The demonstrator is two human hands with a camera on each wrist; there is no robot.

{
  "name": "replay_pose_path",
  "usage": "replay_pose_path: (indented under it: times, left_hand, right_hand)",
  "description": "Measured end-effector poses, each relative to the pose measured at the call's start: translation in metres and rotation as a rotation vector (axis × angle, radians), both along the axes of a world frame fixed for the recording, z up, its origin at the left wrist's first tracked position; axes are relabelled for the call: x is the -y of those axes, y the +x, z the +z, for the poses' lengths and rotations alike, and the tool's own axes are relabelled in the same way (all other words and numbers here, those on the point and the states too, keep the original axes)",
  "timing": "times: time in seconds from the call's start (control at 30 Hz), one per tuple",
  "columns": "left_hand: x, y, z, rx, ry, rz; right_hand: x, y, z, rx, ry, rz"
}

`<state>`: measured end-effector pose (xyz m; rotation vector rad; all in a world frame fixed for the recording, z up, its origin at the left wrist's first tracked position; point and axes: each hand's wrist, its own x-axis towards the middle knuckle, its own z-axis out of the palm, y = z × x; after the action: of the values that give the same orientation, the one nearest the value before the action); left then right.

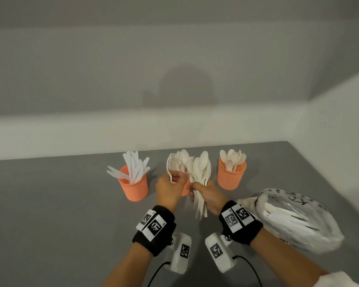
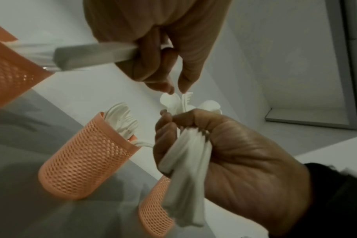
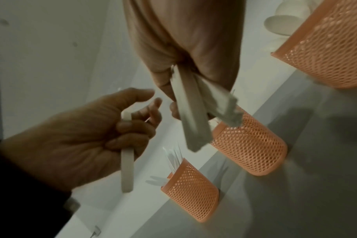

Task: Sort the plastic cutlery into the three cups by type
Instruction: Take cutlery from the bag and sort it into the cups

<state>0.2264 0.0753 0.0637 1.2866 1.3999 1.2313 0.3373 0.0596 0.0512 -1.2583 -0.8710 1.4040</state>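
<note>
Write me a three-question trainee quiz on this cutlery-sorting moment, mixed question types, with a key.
1. True or false: the right hand holds a whole bundle of cutlery.
2. Multiple choice: what fills the left cup? A) spoons B) knives C) forks
3. Fill in the gap: the plastic bag lies on the table to the person's ____.

Key
1. True. Its fingers are curled round many handles, spoon bowls fanning out above.
2. B. Flat white knives stand in it; the right cup holds spoons.
3. Right. It lies beside the right wrist, with more white cutlery inside.
</note>
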Motion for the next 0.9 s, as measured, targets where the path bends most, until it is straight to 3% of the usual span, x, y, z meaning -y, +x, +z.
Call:
replay_pose_path:
  times: [0.27,0.57,0.73,0.9]
  left_hand:
    - [0.0,0.016,-0.004,0.008,-0.042,-0.012]
    - [0.004,0.021,-0.004,0.24,-0.08,-0.015]
    - [0.004,0.015,-0.009,0.385,-0.178,-0.082]
    - [-0.001,0.009,-0.005,0.452,-0.233,-0.073]
  right_hand:
    - [0.005,-0.003,0.003,-0.03,0.047,0.082]
    - [0.004,0.003,0.001,-0.171,-0.02,0.006]
    - [0.004,0.005,0.002,-0.256,-0.054,0.051]
    - [0.003,0.007,0.0,-0.208,-0.069,0.085]
